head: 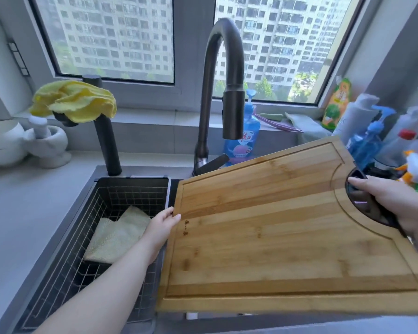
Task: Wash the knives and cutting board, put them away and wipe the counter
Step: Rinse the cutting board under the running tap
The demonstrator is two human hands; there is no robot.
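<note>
Tall grey buildings showed through the window [106, 37] behind the kitchen sink [143, 171]. Over the right part of the sink, a big wooden cutting board [275, 237] was up in the air and tipped a little, with its far right corner highest. That corner sat very near the bottles [362, 145] on the right, and the far edge was just under the dark tap [223, 92]. If the board swung or lifted more, it could bump the tap or knock a bottle over. It looked big and heavy, so it could also slip and bang down into the sink. The left hand [164, 221] reached across the wire basket [65, 249] and pinched the board's left edge, thumb on top and fingers hidden below. The right hand [391, 203] gripped the right edge at the round cut-out, thumb laid over the dark hole there. A folded cloth [116, 237] lay in the basket, and the grey desk [22, 213] ran along the left.
</note>
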